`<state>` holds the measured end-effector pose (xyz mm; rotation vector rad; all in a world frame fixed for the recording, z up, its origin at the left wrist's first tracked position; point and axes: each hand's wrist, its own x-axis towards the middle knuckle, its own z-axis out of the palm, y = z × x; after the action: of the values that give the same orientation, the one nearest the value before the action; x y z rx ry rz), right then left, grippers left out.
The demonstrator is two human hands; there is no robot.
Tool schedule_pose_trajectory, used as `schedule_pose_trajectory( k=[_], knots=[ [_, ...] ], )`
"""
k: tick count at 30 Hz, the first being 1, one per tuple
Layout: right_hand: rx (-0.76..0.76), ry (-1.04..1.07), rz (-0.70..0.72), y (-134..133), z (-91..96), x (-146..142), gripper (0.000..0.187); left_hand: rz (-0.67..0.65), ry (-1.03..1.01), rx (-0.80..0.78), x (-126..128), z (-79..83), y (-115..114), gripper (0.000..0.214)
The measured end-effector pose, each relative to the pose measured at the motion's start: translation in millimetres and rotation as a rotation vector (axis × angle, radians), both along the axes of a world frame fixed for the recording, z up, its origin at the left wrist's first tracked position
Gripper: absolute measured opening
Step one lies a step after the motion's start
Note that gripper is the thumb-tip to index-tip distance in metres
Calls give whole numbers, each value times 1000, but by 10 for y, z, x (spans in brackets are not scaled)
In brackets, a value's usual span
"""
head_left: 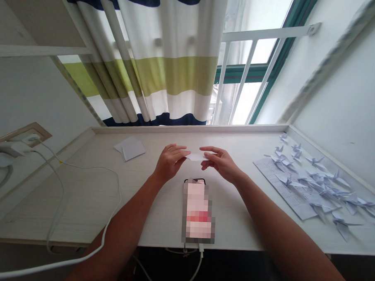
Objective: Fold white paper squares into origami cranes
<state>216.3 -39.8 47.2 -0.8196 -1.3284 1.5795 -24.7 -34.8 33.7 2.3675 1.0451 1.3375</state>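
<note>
A small white piece of paper point(196, 157) is held between my two hands above the middle of the desk. My left hand point(171, 161) pinches its left end between thumb and fingers. At the right end, my right hand point(220, 162) grips it with thumb and index finger, the other fingers partly curled below. How the paper is folded is too small to tell. Just nearer to me lies a phone point(198, 211), its screen blurred out and a white cable plugged into its near end.
Several folded paper cranes point(319, 179) cover the desk's right side, some on a printed sheet point(274, 181). White paper squares point(134, 149) lie at the back left. A white charging cable point(118, 187) loops across the left side from the wall socket point(35, 134). A raised rim point(188, 129) edges the back.
</note>
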Motion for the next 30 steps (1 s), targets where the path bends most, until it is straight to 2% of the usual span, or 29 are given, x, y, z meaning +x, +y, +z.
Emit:
schedule_pose_trajectory(
  k=[2, 4, 6, 9, 12, 17, 23, 30],
  knots=[
    [75, -5, -39, -4, 15, -6, 46, 37, -185, -204, 69, -22, -45, 19],
    [173, -34, -102, -8, 31, -19, 42, 42, -335, -414, 139, -35, -92, 27],
    [241, -69, -149, -16, 40, -40, 38, -33, -412, -576, 196, -39, -128, 34],
    [253, -81, -188, -34, 35, -78, 33, -201, -475, -716, 248, -39, -154, 38],
    [237, -71, -242, -45, 22, -102, 33, -288, -505, -778, 269, -40, -161, 40],
    [211, -68, -324, -33, 12, -94, 34, -338, -460, -856, 274, -51, -158, 37],
    [212, -93, -362, -20, 16, -77, 37, -305, -473, -885, 273, -25, -154, 34],
    [230, -129, -290, -18, -22, -104, 37, -273, -588, -811, 311, -10, -140, 42]
  ],
)
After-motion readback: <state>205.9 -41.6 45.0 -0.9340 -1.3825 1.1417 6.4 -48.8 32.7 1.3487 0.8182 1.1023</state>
